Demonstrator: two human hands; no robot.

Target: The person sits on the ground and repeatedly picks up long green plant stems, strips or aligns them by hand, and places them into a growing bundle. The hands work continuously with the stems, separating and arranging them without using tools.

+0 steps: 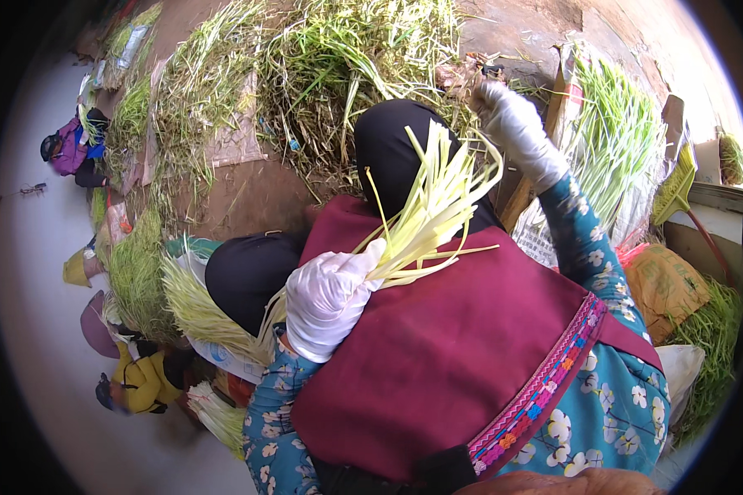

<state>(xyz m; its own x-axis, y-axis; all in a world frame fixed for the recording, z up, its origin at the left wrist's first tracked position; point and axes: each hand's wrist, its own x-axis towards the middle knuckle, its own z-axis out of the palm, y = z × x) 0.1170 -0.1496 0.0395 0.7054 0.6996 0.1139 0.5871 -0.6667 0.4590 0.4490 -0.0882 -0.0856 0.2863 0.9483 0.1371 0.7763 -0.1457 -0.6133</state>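
My left hand (334, 297), in a white glove, is closed around a bunch of pale yellow leafy stalks (424, 229) that look like blanched chives. Their loose ends fan out over my maroon apron (433, 359) and dark-clad knee. My right hand (517, 127), gloved in white too, is stretched out past the right knee, above the floor. Its fingers are bent and partly turned from view, so whether they hold anything is unclear. A small dark object (492, 70) lies just beyond these fingers.
Heaps of loose green and straw-coloured trimmings (322, 74) cover the floor ahead. Green stalks (619, 130) lie on sacking at right, near a broom (678, 185) and a brown sack (665, 288). Pale stalks (204, 297) lie at left. Other people (139, 380) sit along the left side.
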